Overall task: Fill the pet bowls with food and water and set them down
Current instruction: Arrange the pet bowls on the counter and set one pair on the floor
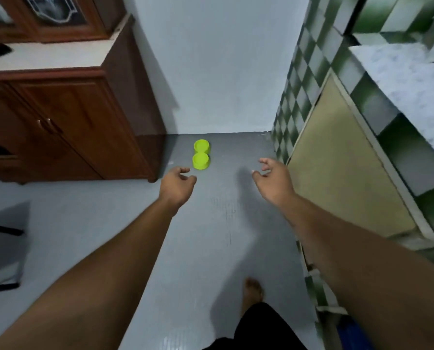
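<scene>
What the lime bowls (200, 160) hold is too small to tell; the tiled counter (387, 117) is blurred.

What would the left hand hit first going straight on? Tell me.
Probably the nearer lime-green round plastic pet bowl on the grey floor; nothing lies between it and the left hand, depth unclear.

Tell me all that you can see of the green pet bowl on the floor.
The green pet bowl is bright lime and looks like plastic: two round cups, joined or touching, one nearer the wall. It stands upright on the grey floor, beside the corner of the wooden cabinet. Both cups look empty, though they are small in view. Only the floor touches it; the left hand and right hand are apart from it.
</scene>
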The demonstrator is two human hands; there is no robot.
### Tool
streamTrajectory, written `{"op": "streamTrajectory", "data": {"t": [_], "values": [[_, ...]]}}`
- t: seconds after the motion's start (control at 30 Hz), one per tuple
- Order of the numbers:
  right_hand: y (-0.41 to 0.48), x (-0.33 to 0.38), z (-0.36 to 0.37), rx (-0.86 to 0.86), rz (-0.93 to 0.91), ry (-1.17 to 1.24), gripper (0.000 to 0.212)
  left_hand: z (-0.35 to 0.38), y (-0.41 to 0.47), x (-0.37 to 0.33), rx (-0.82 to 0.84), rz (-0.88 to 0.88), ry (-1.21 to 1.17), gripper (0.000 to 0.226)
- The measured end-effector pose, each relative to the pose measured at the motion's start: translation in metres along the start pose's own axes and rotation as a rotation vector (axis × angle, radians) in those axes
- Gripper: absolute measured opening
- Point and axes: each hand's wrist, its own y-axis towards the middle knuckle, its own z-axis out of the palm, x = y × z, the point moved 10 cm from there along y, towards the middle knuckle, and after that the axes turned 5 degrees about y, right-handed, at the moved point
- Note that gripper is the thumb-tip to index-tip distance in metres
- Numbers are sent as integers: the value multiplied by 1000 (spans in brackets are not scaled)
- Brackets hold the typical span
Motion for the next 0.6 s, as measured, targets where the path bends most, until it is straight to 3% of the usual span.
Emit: {"op": "streamTrajectory", "data": {"t": [0.4,0.6], "values": [[242,50,57,209,-78,-93,40,38,178,-27,-84,-151,-93,26],[364,49,117,180,-98,-120,35,68,302,-21,-20,-159,-105,46]]}}
